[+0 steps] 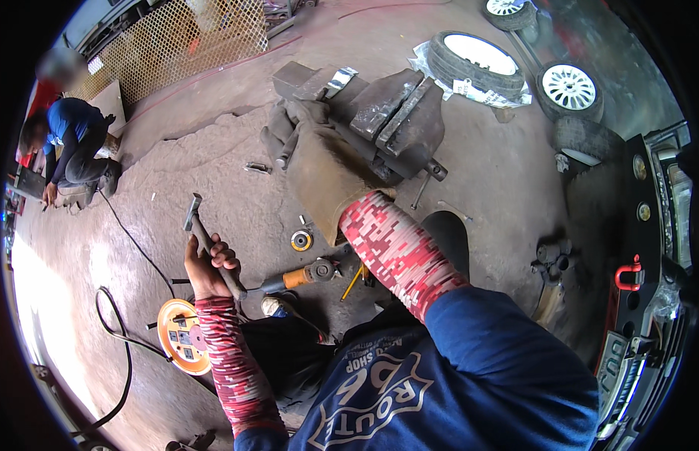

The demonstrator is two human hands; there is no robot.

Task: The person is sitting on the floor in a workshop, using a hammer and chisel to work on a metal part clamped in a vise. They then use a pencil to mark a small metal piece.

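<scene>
Holding one grey metal hammer (204, 237), the left hand (203, 275) has room leftward; the right hand (293, 124), brown leather-gloved, grip unclear, is beside one dark metal vise (417, 131).

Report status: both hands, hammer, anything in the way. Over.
Left hand gripping hammer, hammer apart from vise. Right hand gloved, by the vise, grip unclear. Possible obstacle: angle grinder on floor.

Tan mesh panel (186, 51) upper left; white-spoked wheel (569, 88), red shackle (629, 269) at right.
</scene>
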